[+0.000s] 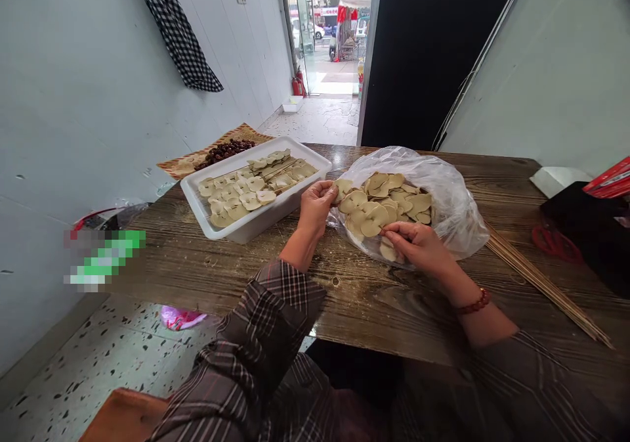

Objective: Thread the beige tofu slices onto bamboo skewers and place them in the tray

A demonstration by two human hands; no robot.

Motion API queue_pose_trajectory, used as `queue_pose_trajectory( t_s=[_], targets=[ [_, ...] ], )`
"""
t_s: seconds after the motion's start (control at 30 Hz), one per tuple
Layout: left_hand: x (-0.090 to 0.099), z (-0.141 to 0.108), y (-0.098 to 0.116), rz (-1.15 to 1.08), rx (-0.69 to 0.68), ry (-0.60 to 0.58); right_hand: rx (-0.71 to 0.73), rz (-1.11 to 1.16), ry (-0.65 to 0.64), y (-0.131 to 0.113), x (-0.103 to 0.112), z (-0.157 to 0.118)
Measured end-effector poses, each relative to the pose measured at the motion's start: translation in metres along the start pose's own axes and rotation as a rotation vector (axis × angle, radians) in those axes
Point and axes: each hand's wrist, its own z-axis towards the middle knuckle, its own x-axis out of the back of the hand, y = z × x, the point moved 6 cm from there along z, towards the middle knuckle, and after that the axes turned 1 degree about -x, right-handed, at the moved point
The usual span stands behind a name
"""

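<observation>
My left hand (317,207) pinches a pale, thin round slice (343,188) between thumb and fingertips, over the near left side of an open clear plastic bag (455,202). From there, overlapping slices (373,221) run down toward my right hand (416,245), like a row on a skewer, though the stick itself is mostly hidden. My right thumb and forefinger are closed at the row's lower end. Behind it, a heap of loose slices (418,203) lies in the bag. Left of my hands stands a white plastic tray (246,232) holding rows of skewered slices (236,196).
Bare bamboo skewers (546,284) lie on the wooden table (275,274) at the right, near a black container (571,205) and red scissors (556,242). Behind the tray, dark reddish-brown pieces (226,153) rest on a woven mat (182,165). A doorway opens ahead.
</observation>
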Motion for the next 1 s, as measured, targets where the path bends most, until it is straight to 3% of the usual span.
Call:
queue_pose_trajectory(
  t_s=[0.23, 0.5, 0.73, 1.0],
  targets=[
    [-0.006, -0.003, 0.000, -0.008, 0.012, -0.054, -0.009, 0.091, 0.003, 0.002, -0.004, 0.001],
    [-0.013, -0.009, -0.007, -0.297, 0.259, -0.071, -0.089, 0.409, -0.007, 0.006, -0.010, 0.000],
    [-0.031, -0.020, -0.005, -0.369, 0.317, -0.219, -0.065, 0.342, -0.035, 0.006, -0.016, 0.000],
    [-0.025, -0.015, -0.003, -0.349, 0.250, -0.167, 0.019, -0.014, 0.062, 0.002, -0.010, -0.001]
  ],
)
